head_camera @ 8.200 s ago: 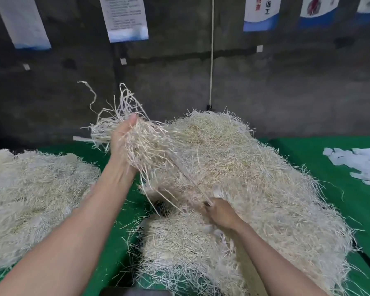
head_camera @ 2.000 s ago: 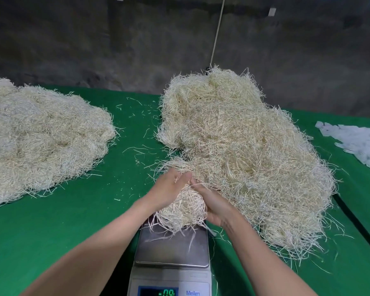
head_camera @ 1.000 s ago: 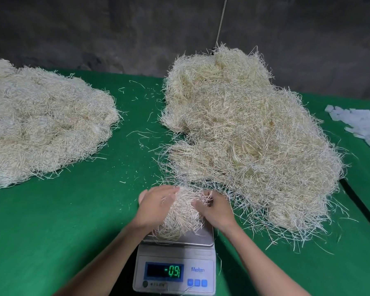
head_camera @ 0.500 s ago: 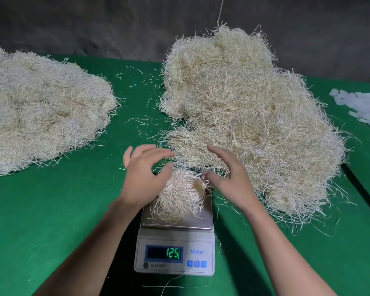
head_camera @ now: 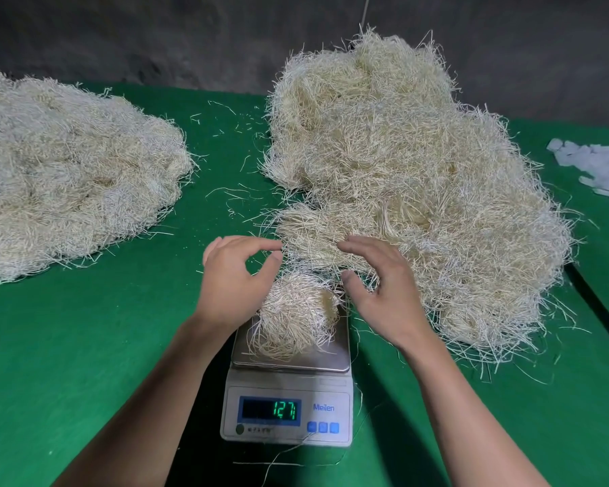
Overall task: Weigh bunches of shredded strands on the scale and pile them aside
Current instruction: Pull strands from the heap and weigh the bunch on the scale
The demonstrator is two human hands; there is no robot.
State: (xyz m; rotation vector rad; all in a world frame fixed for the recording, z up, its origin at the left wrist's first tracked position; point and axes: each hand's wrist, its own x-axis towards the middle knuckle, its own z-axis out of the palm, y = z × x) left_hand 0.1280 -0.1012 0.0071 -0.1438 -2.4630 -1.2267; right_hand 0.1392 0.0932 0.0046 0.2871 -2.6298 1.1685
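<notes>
green cloth covers the worktop, and near its front edge sits a small white scale with a metal pan. a bunch of pale shredded strands lies on the pan, resting alone, with a few strands trailing over the pan's left and front rim. the display glows green with the digits 1, 2 and 7; whether a decimal point sits among them i cannot tell. three blue buttons sit to its right. the left hand hovers just left of the bunch, its grip wide and loose, fingers gently curved, thumb apart from them, holding nothing. the right hand hovers just right of the bunch in the same way, grip wide and holding nothing, its fingers reaching over the near edge of the big heap. whether either hand brushes a strand is not clear. that heap of the same straw-coloured strands spreads behind and to the right of the scale, its near fringe close to the pan. a second, flatter pile lies well apart on the left. loose strands scatter on the cloth between the two. white scraps lie at the far right edge. behind stands a dark wall.
</notes>
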